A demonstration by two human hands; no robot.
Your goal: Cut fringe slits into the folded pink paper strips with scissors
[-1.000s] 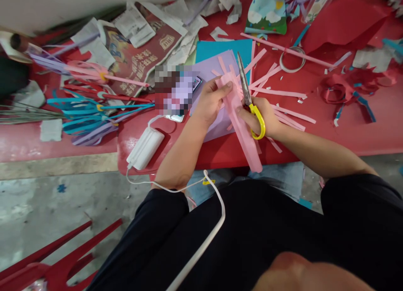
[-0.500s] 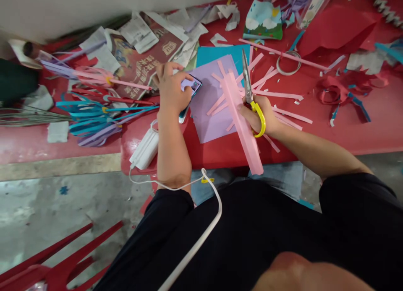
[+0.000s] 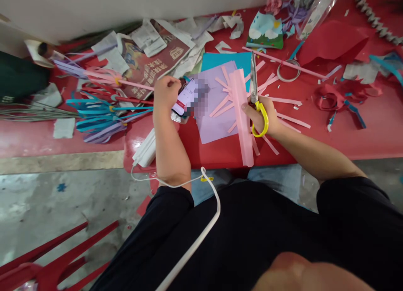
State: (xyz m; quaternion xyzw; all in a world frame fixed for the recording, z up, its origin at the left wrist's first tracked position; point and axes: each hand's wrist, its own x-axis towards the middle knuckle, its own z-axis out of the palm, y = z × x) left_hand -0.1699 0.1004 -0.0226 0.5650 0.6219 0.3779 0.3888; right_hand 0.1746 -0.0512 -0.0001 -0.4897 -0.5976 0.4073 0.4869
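Note:
My right hand [image 3: 262,115] is closed around scissors with yellow handles [image 3: 264,121], their metal blades pointing away from me. The same hand grips a folded strip of pink paper [image 3: 242,127], which hangs toward the table's front edge. My left hand [image 3: 166,92] has its fingers curled in at the left edge of a phone [image 3: 182,102] with a lit screen, partly pixelated. Its fingertips are partly hidden. Under the pink strip lie a purple sheet [image 3: 208,129] and a teal sheet [image 3: 217,60], with thin cut pink strips [image 3: 285,101] fanned around.
Bundles of blue paper loops [image 3: 94,110] and a printed red bag [image 3: 151,68] lie on the left. A white power strip [image 3: 146,150] with a cord rests near the front edge. Rolled tape [image 3: 289,71], a plastic bottle [image 3: 317,14] and red scraps [image 3: 329,98] are on the right.
My left hand has drawn back left off the phone and its fingers have curled in, so the screen shows more. The pink strip in my right hand has swung closer to upright.

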